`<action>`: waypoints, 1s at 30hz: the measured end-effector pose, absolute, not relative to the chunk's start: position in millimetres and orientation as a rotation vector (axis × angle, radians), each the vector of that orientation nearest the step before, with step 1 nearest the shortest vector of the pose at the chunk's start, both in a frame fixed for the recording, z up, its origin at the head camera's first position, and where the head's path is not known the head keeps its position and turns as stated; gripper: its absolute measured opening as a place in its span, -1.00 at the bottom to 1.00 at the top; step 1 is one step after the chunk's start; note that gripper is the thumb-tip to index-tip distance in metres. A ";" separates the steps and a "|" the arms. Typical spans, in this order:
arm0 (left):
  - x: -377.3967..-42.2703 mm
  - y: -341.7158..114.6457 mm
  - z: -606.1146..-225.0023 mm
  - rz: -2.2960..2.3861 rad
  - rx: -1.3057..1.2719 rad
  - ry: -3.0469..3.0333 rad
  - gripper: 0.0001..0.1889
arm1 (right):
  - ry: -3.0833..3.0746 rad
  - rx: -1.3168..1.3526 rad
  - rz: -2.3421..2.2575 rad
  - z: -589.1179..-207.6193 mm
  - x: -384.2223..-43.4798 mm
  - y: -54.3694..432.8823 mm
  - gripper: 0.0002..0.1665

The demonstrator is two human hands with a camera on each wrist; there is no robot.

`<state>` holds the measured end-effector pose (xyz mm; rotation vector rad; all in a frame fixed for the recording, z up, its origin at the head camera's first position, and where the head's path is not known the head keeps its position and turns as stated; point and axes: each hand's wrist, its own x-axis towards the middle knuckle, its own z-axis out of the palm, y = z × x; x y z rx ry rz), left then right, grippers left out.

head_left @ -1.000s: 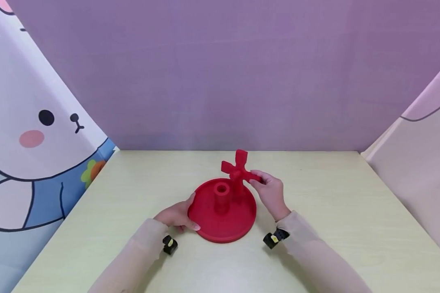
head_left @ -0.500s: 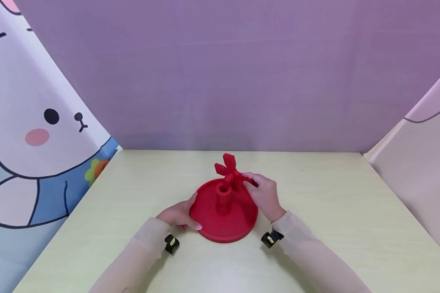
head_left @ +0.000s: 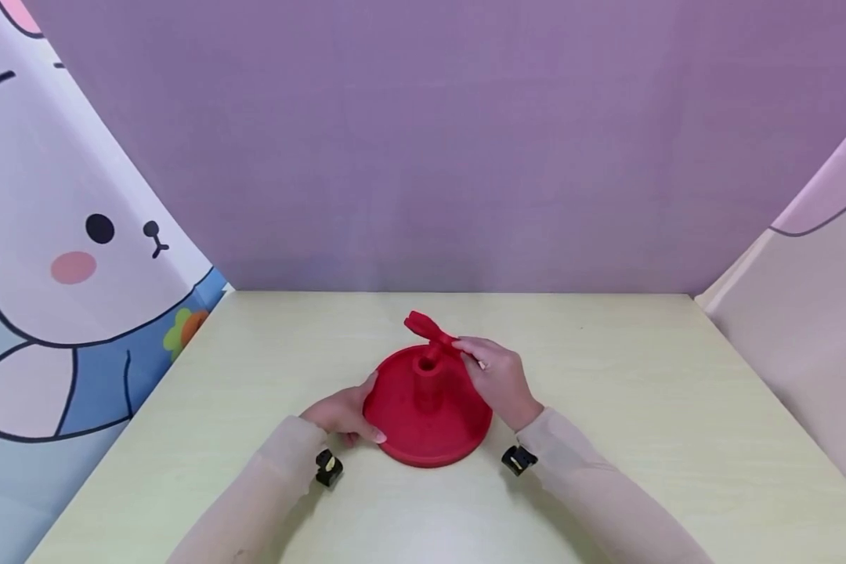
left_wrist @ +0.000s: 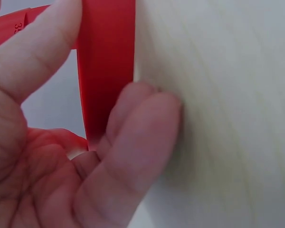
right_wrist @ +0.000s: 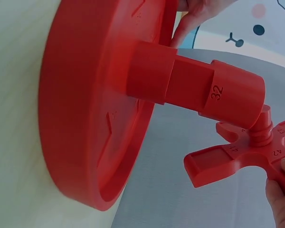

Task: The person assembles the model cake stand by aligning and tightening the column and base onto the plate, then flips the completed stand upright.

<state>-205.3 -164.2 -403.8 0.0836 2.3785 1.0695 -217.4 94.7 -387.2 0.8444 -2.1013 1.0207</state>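
My left hand (head_left: pixel 341 411) grips the left rim of a round red base (head_left: pixel 423 453), its fingers curled against the outer wall (left_wrist: pixel 107 57) in the left wrist view. From the base's middle rises a red tube (head_left: pixel 428 392) with an open top, marked 32 in the right wrist view. My right hand (head_left: pixel 499 380) pinches one arm of a red cross-shaped handle (head_left: pixel 423 325). This handle is tilted, and its round ridged stem (right_wrist: pixel 261 126) points at the tube's mouth, its tip overlapping the tube's end in the right wrist view.
Base and hands are on a pale wooden table (head_left: pixel 641 423). A purple cloth wall (head_left: pixel 423 157) stands behind its far edge. On the left hangs a cloth printed with a cartoon animal (head_left: pixel 42 313); a pale cloth (head_left: pixel 811 313) borders the right. Small black devices are strapped at both wrists.
My right hand has brought the cross-shaped handle left and lower, tipping it from facing me to nearly edge-on above the tube. My left hand still holds the base in place.
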 end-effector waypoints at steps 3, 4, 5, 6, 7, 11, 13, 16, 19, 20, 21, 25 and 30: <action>-204.5 -163.7 -404.2 1.070 0.083 2.366 0.19 | -2.074 0.898 0.926 -388.5 -216.5 94.8 -0.63; -204.0 -163.5 -404.3 1.067 0.081 2.364 0.19 | -2.065 0.914 0.895 -388.8 -216.1 94.8 -0.64; -203.7 -163.2 -404.7 1.066 0.076 2.362 0.19 | -2.058 0.929 0.865 -389.2 -215.8 94.8 -0.64; -203.2 -162.9 -404.5 1.067 0.072 2.361 0.19 | -2.050 0.945 0.840 -389.7 -215.5 94.9 -0.65; -202.9 -162.6 -404.7 1.068 0.069 2.360 0.19 | -2.044 0.963 0.815 -390.1 -215.0 94.8 -0.64; -202.5 -162.0 -404.9 1.082 0.067 2.361 0.18 | -2.021 1.026 0.733 -392.2 -214.7 95.2 -0.61; -202.8 -161.9 -405.1 1.085 0.075 2.364 0.18 | -2.014 1.045 0.713 -392.8 -214.7 95.4 -0.57; -203.1 -162.1 -404.9 1.084 0.079 2.371 0.19 | -2.014 1.052 0.738 -392.9 -214.6 96.2 -0.47; -203.7 -162.7 -404.7 1.084 0.078 2.372 0.20 | -2.026 1.057 0.757 -391.9 -213.7 97.2 -0.44; -203.8 -162.8 -404.3 1.085 0.076 2.371 0.20 | -2.030 1.058 0.763 -391.9 -213.6 97.5 -0.44; -204.0 -162.8 -404.0 1.086 0.074 2.370 0.20 | -2.033 1.060 0.762 -391.7 -213.4 97.7 -0.45; -205.3 -162.8 -404.0 1.087 0.071 2.366 0.20 | -2.025 1.088 0.750 -391.9 -214.6 97.6 -0.51; -206.8 -163.0 -406.1 1.073 0.067 2.367 0.19 | -2.008 1.138 0.760 -393.8 -217.1 97.4 -0.54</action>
